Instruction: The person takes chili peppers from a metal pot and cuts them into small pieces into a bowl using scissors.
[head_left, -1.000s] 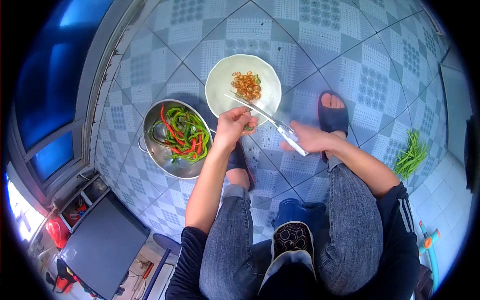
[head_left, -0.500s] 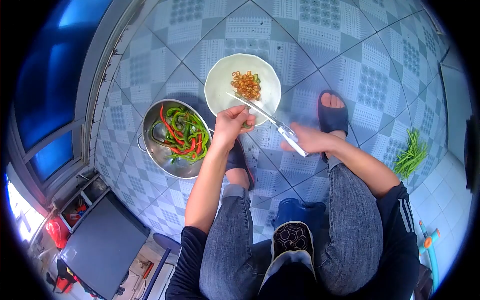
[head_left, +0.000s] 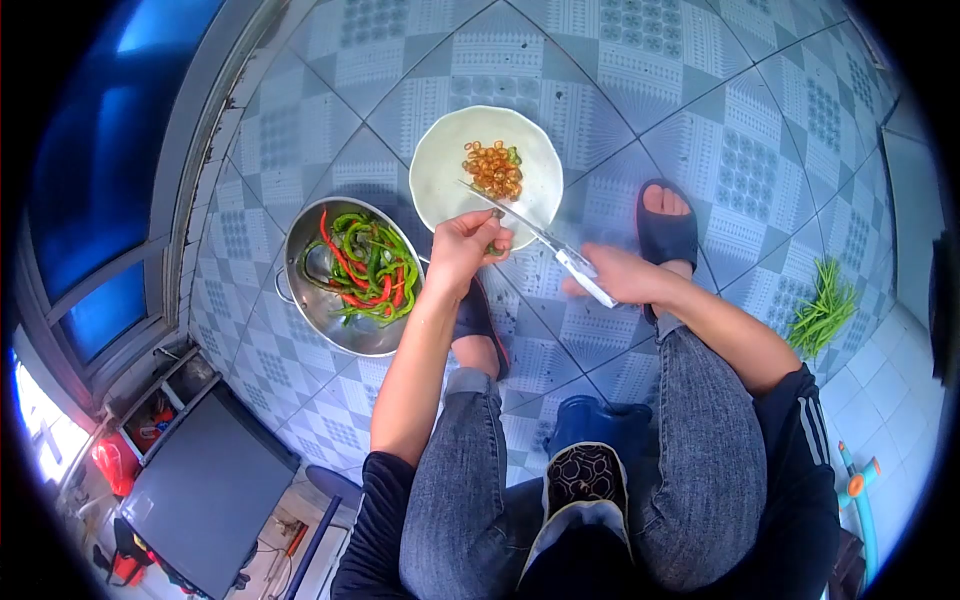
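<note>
My left hand (head_left: 468, 246) is closed in a pinch on a pepper (head_left: 495, 250), mostly hidden by the fingers, at the near rim of a white bowl (head_left: 432, 165). Cut pepper rings (head_left: 493, 168), mostly orange-brown with a little green, lie in this bowl. Closed around white-handled scissors (head_left: 582, 275) is my right hand (head_left: 618, 274). Their blades reach left over the bowl, just beyond my left fingertips and by the pepper. To the left, a steel pan (head_left: 365, 343) holds several whole red and green peppers (head_left: 375, 265).
A bundle of green stalks (head_left: 823, 307) lies on the tiled floor (head_left: 590, 105) at the right. My sandalled feet flank the bowl's near side. A dark-topped cabinet (head_left: 210, 490) stands at lower left, and a window frame (head_left: 165, 190) runs along the left.
The scissors have shifted very slightly, with the blade tip a little farther up and right. Both hands keep nearly the same place and grip; the bowl and pan look unchanged.
</note>
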